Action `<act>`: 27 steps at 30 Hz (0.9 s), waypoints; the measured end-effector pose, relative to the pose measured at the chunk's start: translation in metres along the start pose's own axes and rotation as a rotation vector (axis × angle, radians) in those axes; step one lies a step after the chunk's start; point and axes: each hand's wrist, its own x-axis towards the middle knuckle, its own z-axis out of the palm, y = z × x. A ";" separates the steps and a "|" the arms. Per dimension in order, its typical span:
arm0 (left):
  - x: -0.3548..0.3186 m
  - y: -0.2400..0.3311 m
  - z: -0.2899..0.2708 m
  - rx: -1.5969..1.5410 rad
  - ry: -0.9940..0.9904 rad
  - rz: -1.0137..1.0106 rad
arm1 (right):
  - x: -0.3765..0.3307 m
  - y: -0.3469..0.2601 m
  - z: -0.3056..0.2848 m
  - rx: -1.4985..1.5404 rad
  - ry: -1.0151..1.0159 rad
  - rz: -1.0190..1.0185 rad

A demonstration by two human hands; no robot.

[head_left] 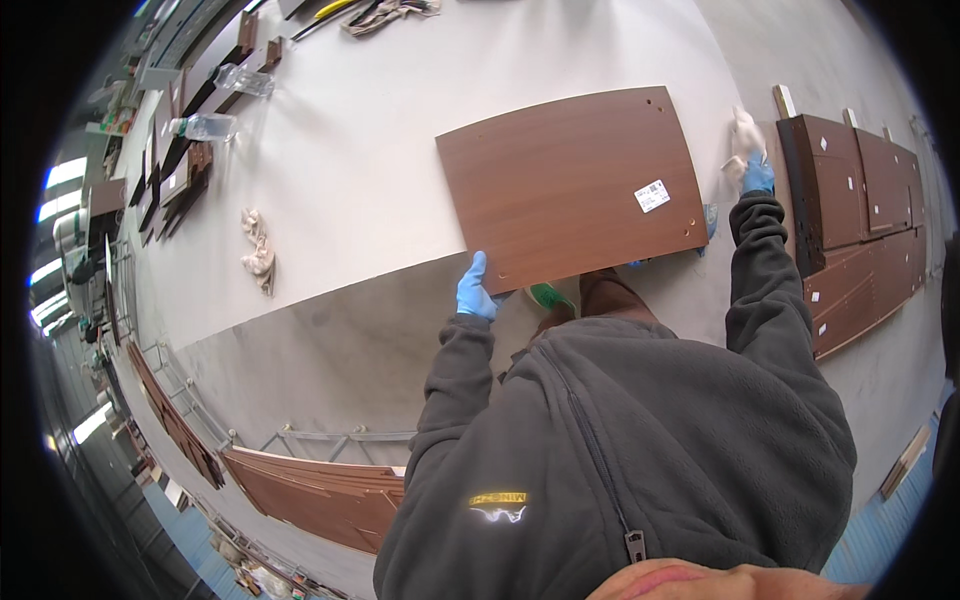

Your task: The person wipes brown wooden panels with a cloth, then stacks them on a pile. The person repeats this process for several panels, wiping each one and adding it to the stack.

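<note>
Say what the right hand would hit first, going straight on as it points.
Past the white cloth it holds, the right hand seems to have a free way near the edge of the white tabletop, though depth is unclear.

Left of the jacket zip (pixel 596 450), the blue-gloved left hand (pixel 478 290) is clasped, thumb extended forward, left forearm (pixel 455 370) slanting inward; right of the zip, the blue-gloved right hand (pixel 757 176) reaches farther forward, fingers mostly hidden.

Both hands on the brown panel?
No, only the left hand grips the brown panel, at its near-left corner, while the right hand holds a white cloth beyond the panel's right edge.
</note>
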 end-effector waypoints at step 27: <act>-0.203 0.094 0.202 1.273 0.000 1.006 | -0.034 -0.267 0.016 -0.564 -0.596 -1.438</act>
